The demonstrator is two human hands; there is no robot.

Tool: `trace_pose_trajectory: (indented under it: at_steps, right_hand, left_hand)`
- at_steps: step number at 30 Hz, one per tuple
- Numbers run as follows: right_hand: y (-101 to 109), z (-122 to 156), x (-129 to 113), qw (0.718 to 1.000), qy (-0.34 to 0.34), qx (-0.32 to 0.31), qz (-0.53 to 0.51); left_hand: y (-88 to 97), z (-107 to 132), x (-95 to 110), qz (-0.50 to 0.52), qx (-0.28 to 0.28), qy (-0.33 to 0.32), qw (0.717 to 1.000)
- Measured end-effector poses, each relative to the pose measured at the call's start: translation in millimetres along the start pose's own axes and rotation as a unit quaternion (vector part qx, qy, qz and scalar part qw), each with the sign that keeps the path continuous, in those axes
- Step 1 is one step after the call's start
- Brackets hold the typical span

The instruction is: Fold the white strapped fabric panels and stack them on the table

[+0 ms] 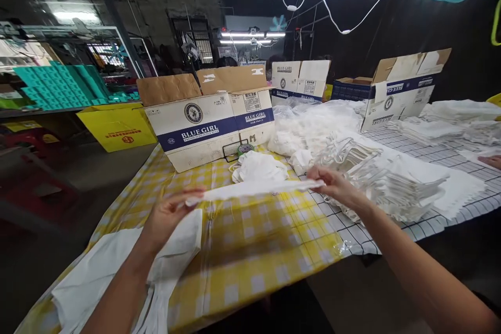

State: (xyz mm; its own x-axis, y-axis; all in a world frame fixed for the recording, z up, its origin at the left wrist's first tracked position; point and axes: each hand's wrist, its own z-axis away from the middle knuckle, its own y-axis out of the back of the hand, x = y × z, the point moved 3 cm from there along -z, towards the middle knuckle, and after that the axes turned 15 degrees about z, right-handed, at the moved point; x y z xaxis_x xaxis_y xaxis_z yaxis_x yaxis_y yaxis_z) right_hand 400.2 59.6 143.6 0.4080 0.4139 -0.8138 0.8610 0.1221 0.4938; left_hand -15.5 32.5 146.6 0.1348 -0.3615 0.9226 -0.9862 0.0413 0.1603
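A thin white cloth piece (254,189) is stretched level above the table, seen nearly edge-on. Its left end is pinched between the thumb and fingers of my left hand (166,215). My right hand (332,183) grips the other end, its fingers closed. Just behind the cloth lies a small heap of white cloth pieces (260,167). Several flat white fabric pieces (178,250) lie under my left forearm, partly hidden by it. Beyond my right hand is a layered stack of white cloth pieces (403,188).
A yellow checked tablecloth (250,282) covers the table. An open Blue Girl carton (207,133) stands at the back, with a tape roll (245,149) before it. Another carton (399,91) and a white fabric heap (313,125) are rightward. Another person's hand (491,160) shows at the right edge.
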Motion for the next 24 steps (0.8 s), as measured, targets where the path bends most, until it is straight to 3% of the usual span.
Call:
trace_pose_trajectory:
  at_steps: [5,7,9,13,19,24]
  right_hand:
    - [-43.4,90.9,40.6,0.985,-0.026,-0.145,0.091]
    - [-56.9,119.3,52.7,0.977,-0.049,-0.174,0.111]
    - [-64.1,137.9,57.8,0.973,-0.068,-0.181,0.127]
    - [-65.8,151.7,58.1,0.973,-0.096,-0.17,0.12]
    - [-70.2,159.2,62.3,0.973,-0.106,-0.142,0.148]
    - [-77.5,162.6,67.5,0.968,-0.095,-0.127,0.195]
  left_hand:
    - [-21.2,109.0,-75.5,-0.068,-0.208,0.057,0.974]
    - [-30.3,143.9,-99.5,-0.117,-0.25,0.061,0.959]
    - [-37.1,167.6,-111.1,-0.161,-0.26,0.051,0.951]
    - [-44.0,185.8,-111.0,-0.221,-0.256,0.009,0.941]
    - [-45.7,185.9,-109.2,-0.321,-0.197,-0.045,0.925]
    - [-57.2,186.7,-112.2,-0.341,-0.191,-0.113,0.914]
